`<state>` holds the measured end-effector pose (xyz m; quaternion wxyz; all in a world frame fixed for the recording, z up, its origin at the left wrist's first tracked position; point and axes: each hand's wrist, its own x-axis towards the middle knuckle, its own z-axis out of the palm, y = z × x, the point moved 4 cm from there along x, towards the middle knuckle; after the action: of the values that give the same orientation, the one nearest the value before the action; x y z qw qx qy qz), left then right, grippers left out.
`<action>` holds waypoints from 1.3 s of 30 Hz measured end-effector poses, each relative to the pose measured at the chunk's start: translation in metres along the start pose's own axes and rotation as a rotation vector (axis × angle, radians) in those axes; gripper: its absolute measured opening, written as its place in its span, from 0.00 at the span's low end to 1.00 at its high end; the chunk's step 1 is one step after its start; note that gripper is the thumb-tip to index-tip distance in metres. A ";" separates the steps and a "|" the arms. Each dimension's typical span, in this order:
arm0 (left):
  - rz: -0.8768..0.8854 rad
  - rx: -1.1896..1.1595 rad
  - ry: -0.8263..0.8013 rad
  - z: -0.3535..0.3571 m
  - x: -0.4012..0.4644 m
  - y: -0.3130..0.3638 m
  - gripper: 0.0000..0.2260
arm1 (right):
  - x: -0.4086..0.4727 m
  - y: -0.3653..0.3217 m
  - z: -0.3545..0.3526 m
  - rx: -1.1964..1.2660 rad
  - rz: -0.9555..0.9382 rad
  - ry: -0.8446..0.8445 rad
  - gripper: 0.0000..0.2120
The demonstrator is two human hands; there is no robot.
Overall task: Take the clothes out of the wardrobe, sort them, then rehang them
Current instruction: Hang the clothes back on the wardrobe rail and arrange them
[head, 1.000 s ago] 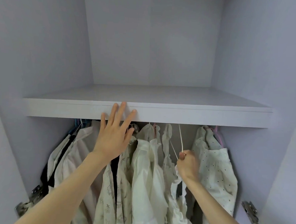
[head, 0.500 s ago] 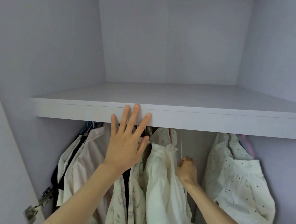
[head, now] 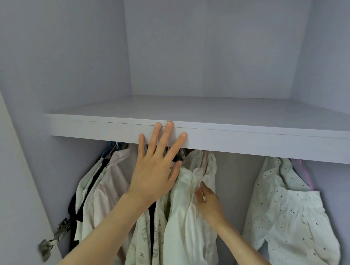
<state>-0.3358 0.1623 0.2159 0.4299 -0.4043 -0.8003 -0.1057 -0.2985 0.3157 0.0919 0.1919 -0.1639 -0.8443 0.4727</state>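
Two hands up | left hand (head: 154,171) spread flat before shelf (head: 250,139) | right hand (head: 209,201) pinching cream shirt (head: 183,209) | dotted garment (head: 293,215) apart, right

Pale garments hang bunched under the wardrobe shelf (head: 250,141): a cream blouse (head: 183,203) at centre, a printed shirt (head: 144,238) beside it, and well apart a dotted white top (head: 291,217) (possibly on a pink hanger).

no readable text; garment (head: 144,238) print seemingly just motifs.
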 end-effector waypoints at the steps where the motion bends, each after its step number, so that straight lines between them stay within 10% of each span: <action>1: 0.006 -0.010 -0.002 0.000 -0.002 0.000 0.26 | -0.004 -0.004 0.000 -0.040 -0.038 0.004 0.22; 11: -0.177 -0.038 -0.224 0.033 -0.126 -0.035 0.27 | -0.038 -0.041 0.023 -0.536 -0.415 0.061 0.27; 19: -0.484 0.105 -0.377 -0.008 -0.223 -0.070 0.24 | -0.060 -0.064 0.104 -0.559 -0.624 -0.231 0.35; 39: -1.549 0.632 -0.476 -0.345 -0.543 0.054 0.24 | -0.436 -0.180 0.289 -0.175 -1.333 -1.018 0.28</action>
<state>0.0766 -0.2830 -0.0045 0.1503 0.3813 -0.9106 -0.0539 -0.0733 -0.1864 0.0343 0.0133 0.5876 -0.7815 0.2095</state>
